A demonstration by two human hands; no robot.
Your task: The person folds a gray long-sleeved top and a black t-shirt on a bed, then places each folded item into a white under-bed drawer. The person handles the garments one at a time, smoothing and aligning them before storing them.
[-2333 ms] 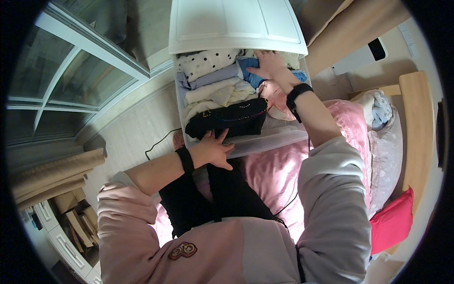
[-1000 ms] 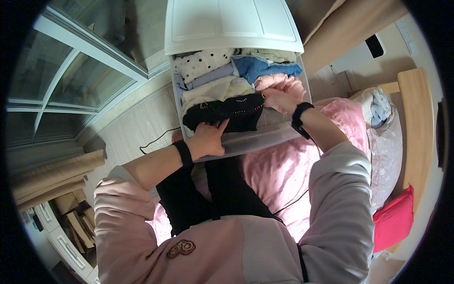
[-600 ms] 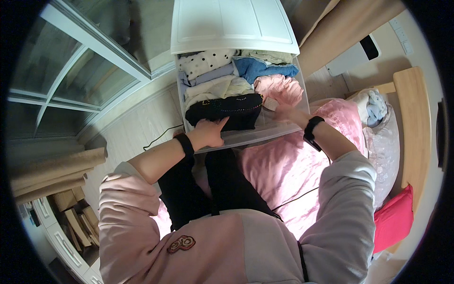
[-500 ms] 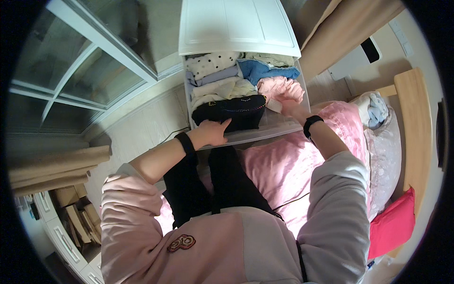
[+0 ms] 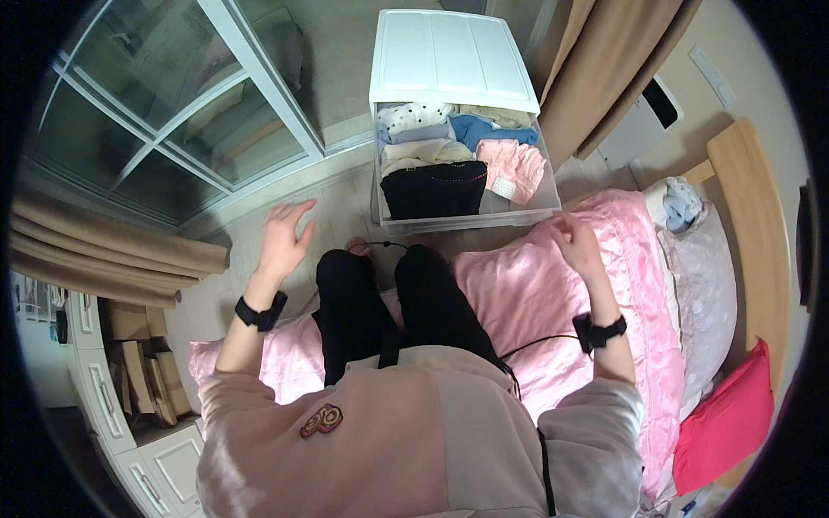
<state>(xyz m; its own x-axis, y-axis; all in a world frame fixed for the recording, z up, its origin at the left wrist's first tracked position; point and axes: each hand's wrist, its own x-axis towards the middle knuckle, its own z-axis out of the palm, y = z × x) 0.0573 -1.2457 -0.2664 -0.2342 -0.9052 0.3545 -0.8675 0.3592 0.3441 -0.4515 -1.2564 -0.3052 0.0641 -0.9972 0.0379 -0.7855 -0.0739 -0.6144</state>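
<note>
In the pulled-out clear drawer (image 5: 471, 224) lie folded clothes in two columns. A black garment with a beaded edge (image 5: 432, 192) stands at the front left, and a pink ruffled garment (image 5: 511, 169) is beside it. Behind them are cream clothing (image 5: 423, 155), a blue denim piece (image 5: 492, 131) and a white polka-dot cloth (image 5: 414, 116). My left hand (image 5: 285, 240) is raised left of the drawer, open and empty, thumb apart from the fingers. Off the drawer's front right corner, above the bed, my right hand (image 5: 577, 245) is also empty, its fingers loosely bent and apart.
The drawer belongs to a white-topped storage box (image 5: 453, 60). I sit on a bed with a pink satin cover (image 5: 518, 285); a red cushion (image 5: 730, 423) lies at the right. A glass door (image 5: 173, 112) and tan curtains (image 5: 95, 246) are at the left. A black cable (image 5: 553, 338) crosses the bed.
Both hands have left the drawer and drawn back toward me, the left one outward to the left. The pink garment now lies flatter, uncovered by my right hand. The view has shifted back.
</note>
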